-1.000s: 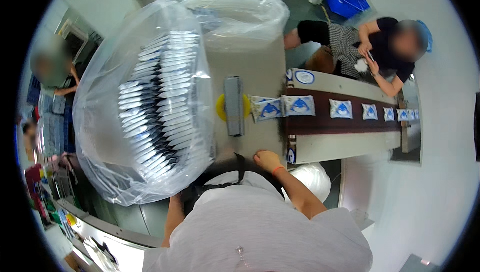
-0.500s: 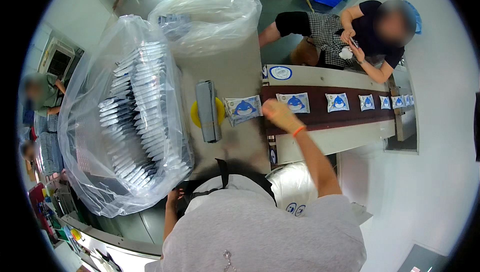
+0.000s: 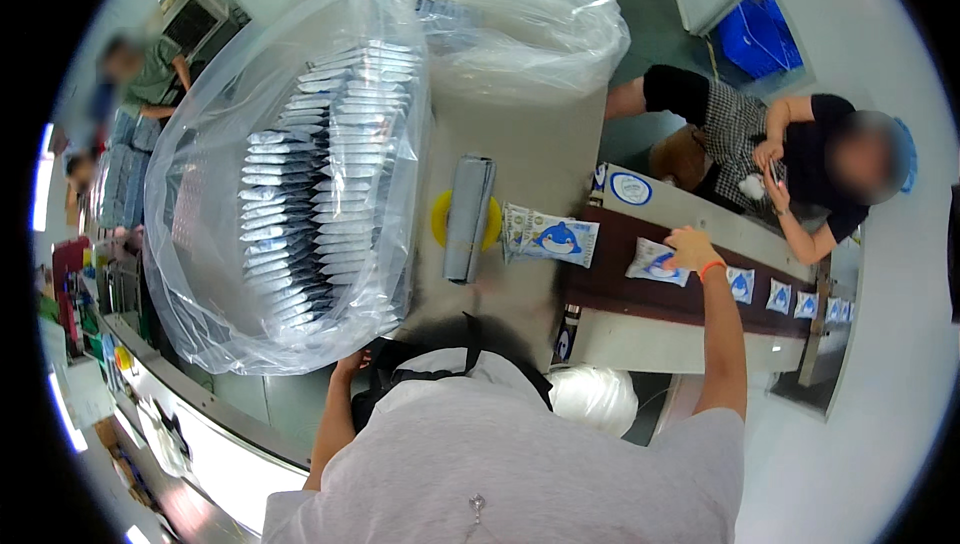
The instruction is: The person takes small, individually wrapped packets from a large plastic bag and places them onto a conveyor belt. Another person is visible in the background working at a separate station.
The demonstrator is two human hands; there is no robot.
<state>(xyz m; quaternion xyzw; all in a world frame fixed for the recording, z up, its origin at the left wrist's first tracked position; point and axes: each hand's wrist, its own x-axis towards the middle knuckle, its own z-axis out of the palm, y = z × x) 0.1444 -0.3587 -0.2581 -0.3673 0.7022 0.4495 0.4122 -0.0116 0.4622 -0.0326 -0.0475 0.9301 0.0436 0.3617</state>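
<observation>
My right hand (image 3: 695, 248), an orange band at its wrist, is on the dark red conveyor belt (image 3: 610, 289). Its fingers curl over the right end of a small white packet (image 3: 648, 261) with a blue whale. At the belt's left end, overlapping whale packets (image 3: 562, 238) lie partly on the metal table. My left hand (image 3: 350, 365) is low beside the lower edge of a big clear plastic bag (image 3: 185, 274); its fingers are mostly hidden. Inside the bag, silvery packets (image 3: 365, 154) stand in tight rows.
A folded grey bundle (image 3: 468, 219) lies over a yellow disc (image 3: 440, 219) on the metal table (image 3: 520, 134). Farther back is a second clear bag (image 3: 560, 34). More packets (image 3: 779, 295) sit along the belt. A seated person (image 3: 800, 159) is beyond it, near a blue basket (image 3: 760, 39).
My right hand has moved right along the belt, from the packets at its left end to another packet. Those end packets now overlap more. The whole view has shifted and turned.
</observation>
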